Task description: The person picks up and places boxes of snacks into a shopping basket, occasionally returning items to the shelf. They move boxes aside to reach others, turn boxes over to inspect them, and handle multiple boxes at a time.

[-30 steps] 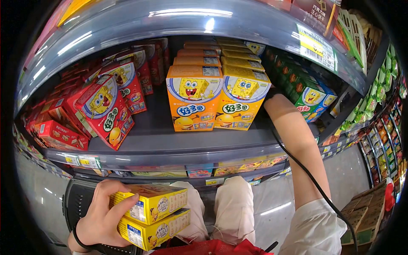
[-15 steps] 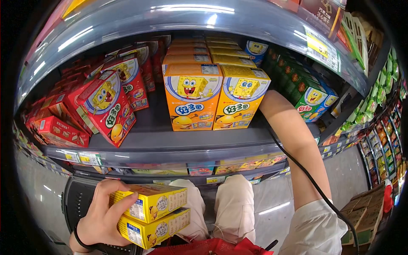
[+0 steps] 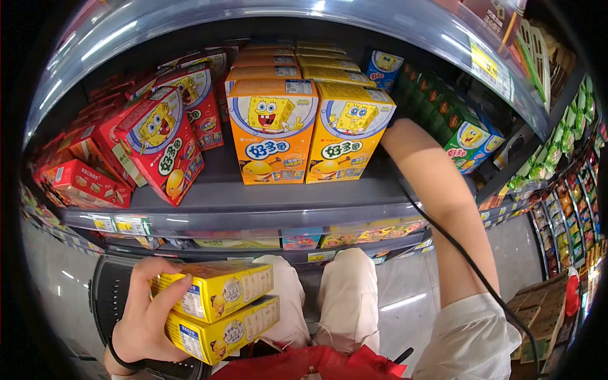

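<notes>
My left hand [image 3: 149, 316] is closed around two yellow snack boxes, one above the other: the upper box [image 3: 231, 290] and the lower box [image 3: 244, 326]. My right forearm [image 3: 437, 177] reaches into the shelf, and the hand itself is hidden behind the yellow snack box row [image 3: 351, 136], on its right side. Beside that row, touching it, stands a row of orange snack boxes [image 3: 272, 136] with a cartoon sponge on the front.
Red snack boxes [image 3: 161, 142] lean at odd angles on the left of the shelf [image 3: 215, 199]. Green boxes [image 3: 468, 139] line the right, with a blue box [image 3: 383, 68] farther back. A black cable [image 3: 456, 263] runs along my right arm. Cardboard [image 3: 541, 310] stands at lower right.
The orange and yellow rows have shifted left along the shelf, nearer the red boxes. My right forearm has moved slightly left with them. My left hand keeps hold of its two boxes.
</notes>
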Tool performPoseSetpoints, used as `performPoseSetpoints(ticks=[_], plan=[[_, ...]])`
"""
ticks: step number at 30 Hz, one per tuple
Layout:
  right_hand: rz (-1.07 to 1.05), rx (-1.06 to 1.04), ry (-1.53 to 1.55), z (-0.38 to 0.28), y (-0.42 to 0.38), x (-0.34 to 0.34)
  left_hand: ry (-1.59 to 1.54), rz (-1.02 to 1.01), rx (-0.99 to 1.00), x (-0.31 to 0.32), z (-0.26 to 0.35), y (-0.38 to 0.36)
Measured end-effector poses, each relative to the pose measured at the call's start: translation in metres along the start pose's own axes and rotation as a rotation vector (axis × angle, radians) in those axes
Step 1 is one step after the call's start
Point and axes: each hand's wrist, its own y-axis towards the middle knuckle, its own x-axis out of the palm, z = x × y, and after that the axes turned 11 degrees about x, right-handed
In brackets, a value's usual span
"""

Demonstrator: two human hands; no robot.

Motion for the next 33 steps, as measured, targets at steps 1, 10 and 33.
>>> performPoseSetpoints(ticks=[1, 10, 33], plan=[[-0.001, -0.007, -0.007, -0.002, -0.003, 0.003, 0.025, 0.016, 0.001, -0.003, 0.005, 0.002], [0.110, -0.357, -0.471, -0.019, -0.144, -0.051, 0.194, 0.340, 0.377, 0.008, 0.048, 0.082], [0.402, -1.444, -1.806, 0.023, -0.270, -0.107, 0.442, -0.158, 0.222, 0.111, 0.017, 0.398]])
